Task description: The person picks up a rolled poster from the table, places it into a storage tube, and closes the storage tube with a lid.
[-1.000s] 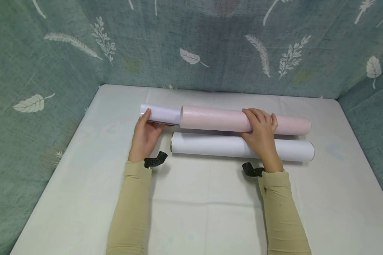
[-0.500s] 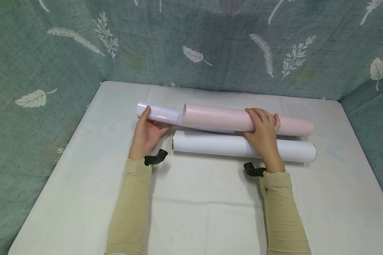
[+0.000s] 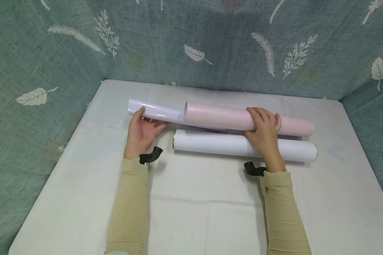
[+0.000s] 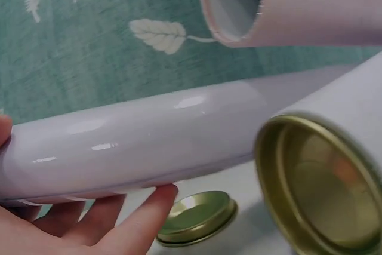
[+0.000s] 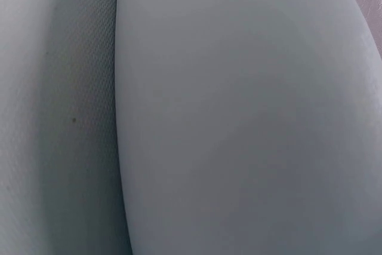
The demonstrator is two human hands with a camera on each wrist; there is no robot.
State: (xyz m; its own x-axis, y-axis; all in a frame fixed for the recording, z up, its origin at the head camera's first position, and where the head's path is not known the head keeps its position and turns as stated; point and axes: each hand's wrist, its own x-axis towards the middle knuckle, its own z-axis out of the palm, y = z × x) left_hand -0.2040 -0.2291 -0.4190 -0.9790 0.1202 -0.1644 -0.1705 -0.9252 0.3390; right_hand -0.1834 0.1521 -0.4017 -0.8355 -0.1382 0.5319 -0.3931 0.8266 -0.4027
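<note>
My left hand (image 3: 142, 135) holds the left end of a glossy pale-lilac roll of paper (image 3: 161, 112), thumb on the near side and fingers beneath. The roll's right part is hidden behind and below a pink cardboard tube (image 3: 218, 115). My right hand (image 3: 264, 136) grips this tube from above, right of its middle. In the left wrist view, the tube's open end (image 4: 233, 4) looks hollow, and the roll passes outside it. A white tube (image 3: 210, 142) lies on the table in front of the pink one, beneath my right hand. Its gold-rimmed end (image 4: 322, 189) faces left.
On the white-covered table (image 3: 185, 226), a round gold metal lid (image 4: 198, 216) shows under the roll in the left wrist view. Green leaf-patterned cloth (image 3: 166, 35) rises at the back and both sides. The white tube fills most of the right wrist view.
My left hand has moved left with the roll of paper, and more of the roll shows left of the pink tube. My right hand stays on the pink tube.
</note>
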